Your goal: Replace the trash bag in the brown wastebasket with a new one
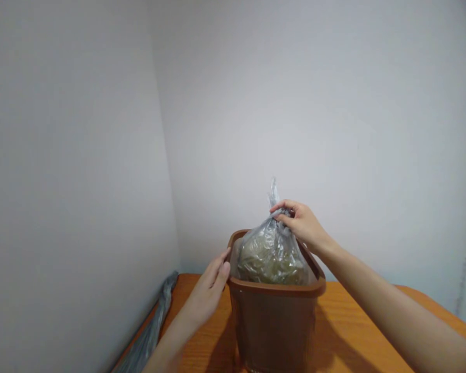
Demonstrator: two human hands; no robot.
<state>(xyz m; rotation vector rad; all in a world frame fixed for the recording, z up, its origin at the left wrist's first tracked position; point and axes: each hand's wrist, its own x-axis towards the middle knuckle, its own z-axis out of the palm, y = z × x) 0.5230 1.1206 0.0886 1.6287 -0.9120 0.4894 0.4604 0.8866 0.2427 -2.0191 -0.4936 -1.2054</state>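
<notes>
A brown plastic bin (275,326) stands upright on the wooden table. Inside it sits a clear plastic bag (272,254) with greenish-brown contents, bulging up near the rim. My right hand (297,220) is closed, pinching the bag's gathered neck between thumb and fingers. A twisted end of the bag pokes up above those fingers. At the bin's left rim is my left hand (213,277), fingers stretched out and thumb apart, the fingertips against the outer edge. The lower part of the bag is hidden by the bin's front wall.
The orange-brown wooden table (353,321) meets a pale wall (314,103) behind the bin. Along the table's left edge, by the left wall (70,155), lies a crumpled grey plastic bag (151,326), partly behind my left forearm.
</notes>
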